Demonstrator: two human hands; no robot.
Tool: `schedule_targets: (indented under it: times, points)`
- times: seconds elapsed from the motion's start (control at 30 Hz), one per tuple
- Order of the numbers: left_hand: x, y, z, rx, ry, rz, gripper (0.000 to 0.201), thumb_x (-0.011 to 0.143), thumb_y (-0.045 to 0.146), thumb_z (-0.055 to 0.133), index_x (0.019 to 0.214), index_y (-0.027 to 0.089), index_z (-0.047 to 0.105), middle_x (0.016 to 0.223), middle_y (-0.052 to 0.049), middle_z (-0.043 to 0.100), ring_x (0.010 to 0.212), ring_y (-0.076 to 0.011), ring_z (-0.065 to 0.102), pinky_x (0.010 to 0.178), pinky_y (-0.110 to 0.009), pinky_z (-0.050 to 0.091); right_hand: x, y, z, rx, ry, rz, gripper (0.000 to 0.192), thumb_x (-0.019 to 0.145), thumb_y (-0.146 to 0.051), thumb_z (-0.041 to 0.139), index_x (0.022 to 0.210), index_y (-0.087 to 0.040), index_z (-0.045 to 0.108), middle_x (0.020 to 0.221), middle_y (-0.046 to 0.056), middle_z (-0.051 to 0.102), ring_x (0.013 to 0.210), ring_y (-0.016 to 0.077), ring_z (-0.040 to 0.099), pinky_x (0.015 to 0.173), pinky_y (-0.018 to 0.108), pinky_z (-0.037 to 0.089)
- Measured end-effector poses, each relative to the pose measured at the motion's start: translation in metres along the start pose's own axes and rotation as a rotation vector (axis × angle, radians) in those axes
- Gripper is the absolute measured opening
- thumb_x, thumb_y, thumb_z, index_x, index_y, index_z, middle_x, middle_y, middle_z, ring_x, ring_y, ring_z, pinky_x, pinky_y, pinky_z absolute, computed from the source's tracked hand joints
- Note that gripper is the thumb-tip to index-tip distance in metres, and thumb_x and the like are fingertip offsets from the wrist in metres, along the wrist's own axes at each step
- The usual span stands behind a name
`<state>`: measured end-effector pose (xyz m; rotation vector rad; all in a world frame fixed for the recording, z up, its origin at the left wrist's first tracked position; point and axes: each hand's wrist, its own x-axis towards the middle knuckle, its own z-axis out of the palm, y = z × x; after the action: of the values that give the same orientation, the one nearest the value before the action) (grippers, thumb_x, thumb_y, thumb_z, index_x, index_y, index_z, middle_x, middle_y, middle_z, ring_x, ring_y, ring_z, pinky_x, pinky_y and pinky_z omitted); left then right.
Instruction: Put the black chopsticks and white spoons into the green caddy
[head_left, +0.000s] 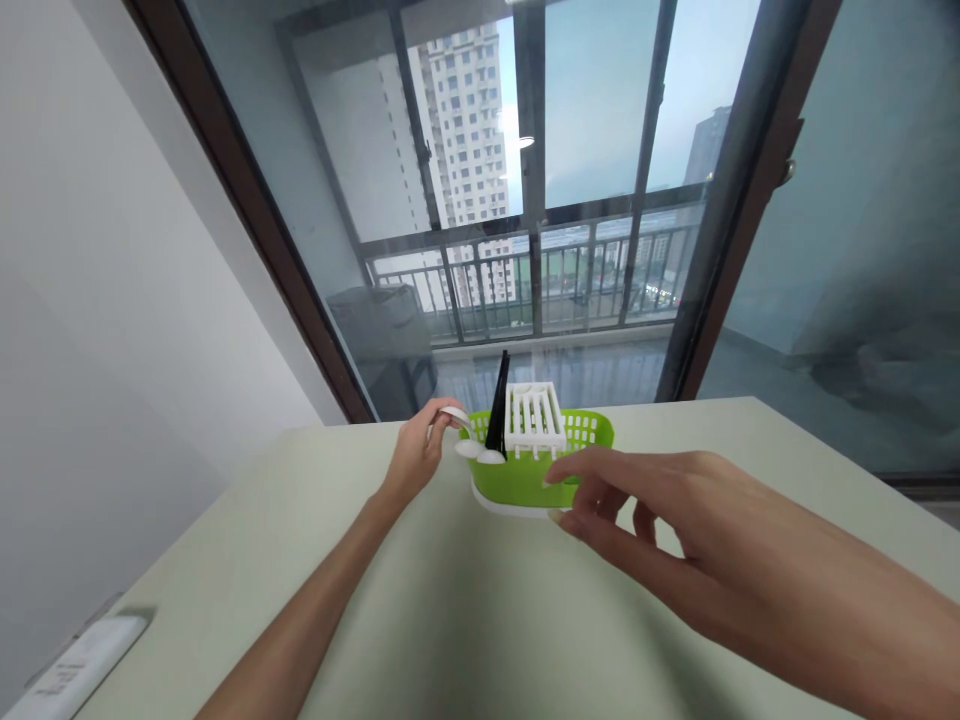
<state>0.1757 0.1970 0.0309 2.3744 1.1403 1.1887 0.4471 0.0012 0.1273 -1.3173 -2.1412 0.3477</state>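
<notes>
A green basket (pixel 517 485) with a white base stands on the table, its rim pierced with square holes. Several black chopsticks (pixel 498 405) lean upright in it beside a white slatted rack (pixel 535 415). At the basket's left end, my left hand (pixel 420 450) pinches a white spoon (pixel 454 412). Two white spoon bowls (pixel 480 454) show at the basket's front left rim; which handles they belong to is unclear. My right hand (pixel 637 500) is in front of the basket's right side, thumb and index finger apart, with nothing between them.
The pale green tabletop (pixel 300 530) has its far edge just behind the basket. A white power strip (pixel 90 665) lies at the near left, by the wall (pixel 112 300). Beyond the table is a brown-framed glass door (pixel 720 240) onto a balcony.
</notes>
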Motion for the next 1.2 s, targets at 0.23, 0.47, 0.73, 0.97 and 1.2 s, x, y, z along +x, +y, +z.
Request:
schedule_targets:
  times: [0.23,0.47,0.73,0.97,1.2]
  points:
    - [-0.008,-0.021,0.005,-0.005,-0.078,-0.006,0.025,0.104,0.031,0.041,0.112,0.021,0.063,0.111,-0.007,0.071,0.102,-0.0208,0.065,0.094,-0.033,0.047,0.002,0.002,0.001,0.001,-0.016,0.031,0.019,0.102,-0.041,0.048,0.104,-0.031,0.064,0.084,-0.003,0.073,0.063,0.0150,0.065,0.051,0.025,0.042]
    - [-0.017,-0.023,0.005,-0.002,-0.062,-0.051,0.034,0.105,0.034,0.037,0.126,0.021,0.060,0.089,-0.002,0.067,0.073,-0.0163,0.060,0.079,-0.030,0.049,0.007,0.014,0.007,0.003,-0.053,0.063,0.020,0.102,-0.043,0.048,0.111,-0.032,0.064,0.084,-0.004,0.073,0.065,0.0150,0.065,0.055,0.026,0.044]
    - [-0.071,-0.031,0.013,-0.198,0.295,-0.331,0.021,0.100,0.033,0.044,0.118,0.023,0.049,0.109,-0.004,0.064,0.059,-0.0088,0.053,0.056,-0.022,0.042,0.039,0.053,0.029,-0.048,0.037,0.124,0.032,0.102,-0.047,0.046,0.116,-0.026,0.065,0.111,0.005,0.072,0.089,0.0215,0.069,0.073,0.032,0.050]
    - [-0.134,-0.047,-0.007,-0.154,-0.028,-0.589,0.025,0.094,0.039,0.043,0.104,0.021,0.057,0.053,0.010,0.041,0.047,-0.0120,0.040,0.051,-0.022,0.029,0.060,0.068,0.068,-0.058,0.227,0.168,0.053,0.103,-0.055,0.040,0.143,-0.022,0.050,0.154,0.015,0.046,0.139,0.0309,0.048,0.110,0.048,0.042]
    - [-0.157,-0.052,-0.019,-0.136,-0.019,-0.665,0.027,0.089,0.040,0.045,0.099,0.020,0.060,0.055,0.008,0.047,0.051,-0.0133,0.044,0.054,-0.024,0.032,0.072,0.077,0.104,-0.227,0.248,0.260,0.067,0.102,-0.063,0.033,0.149,-0.018,0.049,0.161,0.015,0.041,0.151,0.0323,0.032,0.115,0.056,0.036]
